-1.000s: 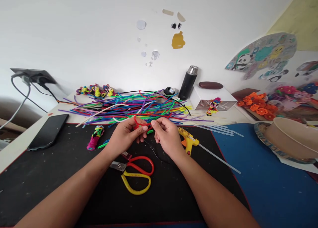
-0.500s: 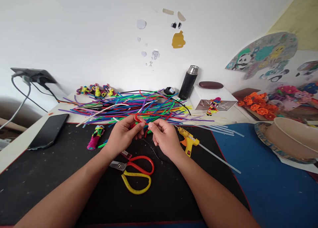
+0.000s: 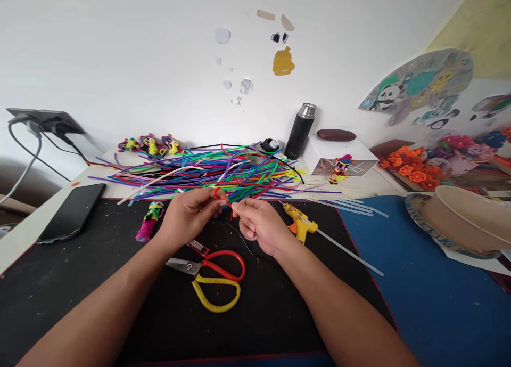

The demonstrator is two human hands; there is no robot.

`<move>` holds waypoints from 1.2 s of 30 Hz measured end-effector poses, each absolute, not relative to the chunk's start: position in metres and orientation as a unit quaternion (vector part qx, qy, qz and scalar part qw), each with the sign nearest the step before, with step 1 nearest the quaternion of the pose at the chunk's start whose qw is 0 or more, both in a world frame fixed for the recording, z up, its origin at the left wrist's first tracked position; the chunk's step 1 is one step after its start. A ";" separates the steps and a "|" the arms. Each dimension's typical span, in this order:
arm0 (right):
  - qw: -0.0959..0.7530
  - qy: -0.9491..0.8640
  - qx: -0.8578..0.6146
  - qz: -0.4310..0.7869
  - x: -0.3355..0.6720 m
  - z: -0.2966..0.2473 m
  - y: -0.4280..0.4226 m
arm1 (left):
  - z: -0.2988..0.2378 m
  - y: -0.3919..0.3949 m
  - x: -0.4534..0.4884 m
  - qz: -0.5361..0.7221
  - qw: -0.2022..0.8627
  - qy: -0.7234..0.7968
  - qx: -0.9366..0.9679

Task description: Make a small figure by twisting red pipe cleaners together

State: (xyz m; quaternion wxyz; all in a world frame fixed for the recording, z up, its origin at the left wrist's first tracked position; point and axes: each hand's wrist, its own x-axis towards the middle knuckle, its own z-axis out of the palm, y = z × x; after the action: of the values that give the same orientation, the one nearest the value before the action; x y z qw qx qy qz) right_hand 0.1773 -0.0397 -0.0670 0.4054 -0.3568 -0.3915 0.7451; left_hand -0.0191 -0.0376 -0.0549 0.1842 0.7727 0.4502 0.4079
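Note:
Between my two hands is a red pipe cleaner, mostly hidden by the fingers. My left hand pinches it near a bent part, and my right hand has thumb and forefinger closed at its other side. Below the hands, scissors with one red and one yellow handle lie on the black mat. A yellow glue gun with a clear glue stick rests just right of my right hand. To the left of my left hand lies a small pink and green pipe-cleaner figure.
A wide heap of coloured pipe cleaners spans the back. A phone lies left. Along the wall stand a black flask, a white box and several small figures. A bowl sits right, near orange flowers.
My hands have pulled slightly apart, with the red pipe cleaner still between them. The green piece seen at the fingers before no longer shows clearly. The whole view has shifted slightly.

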 end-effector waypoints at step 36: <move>0.376 -0.403 -0.342 0.761 0.184 -0.066 -0.035 | -0.055 -0.029 -0.026 0.431 0.325 0.465 0.702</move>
State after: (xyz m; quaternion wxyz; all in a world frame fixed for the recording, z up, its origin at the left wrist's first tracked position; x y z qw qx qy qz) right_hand 0.1837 -0.0351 -0.0657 0.3758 -0.3418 -0.4035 0.7611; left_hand -0.0257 -0.0292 -0.0555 0.3246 0.7017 0.4650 0.4314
